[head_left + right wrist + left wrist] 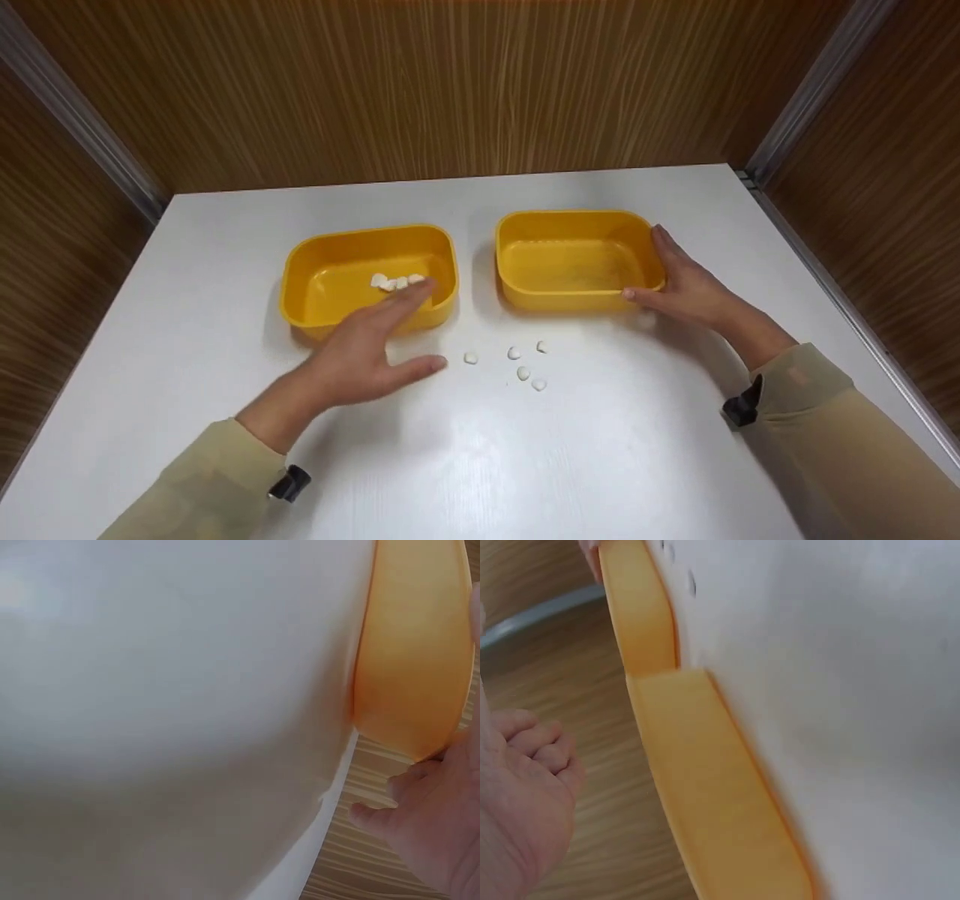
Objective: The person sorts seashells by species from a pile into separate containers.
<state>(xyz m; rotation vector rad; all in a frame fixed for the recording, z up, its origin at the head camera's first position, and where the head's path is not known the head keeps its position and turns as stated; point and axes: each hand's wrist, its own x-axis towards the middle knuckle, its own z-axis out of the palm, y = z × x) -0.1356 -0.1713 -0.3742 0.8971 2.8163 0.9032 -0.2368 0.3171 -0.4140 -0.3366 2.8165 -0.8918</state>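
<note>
Two yellow plastic containers stand side by side on a white table. Above the near rim of the left container [322, 247], my left hand [360, 352] hovers with fingers stretched and thumb spread; nothing is in its grasp. Several small white pieces [379, 280] lie inside that container, partly hidden behind the fingers. My right hand [694, 289] holds the right container [566, 301] by its right end, thumb on the front rim and fingers along the far side. Nothing lies in this right container. More small white pieces [523, 373] are scattered on the table in front of the containers.
The white table [465, 465] meets a wood-grain panel [465, 90] at the back. Similar panels with metal edge strips [817, 82] rise at the left and right. A small black device [291, 484] sits on each sleeve cuff.
</note>
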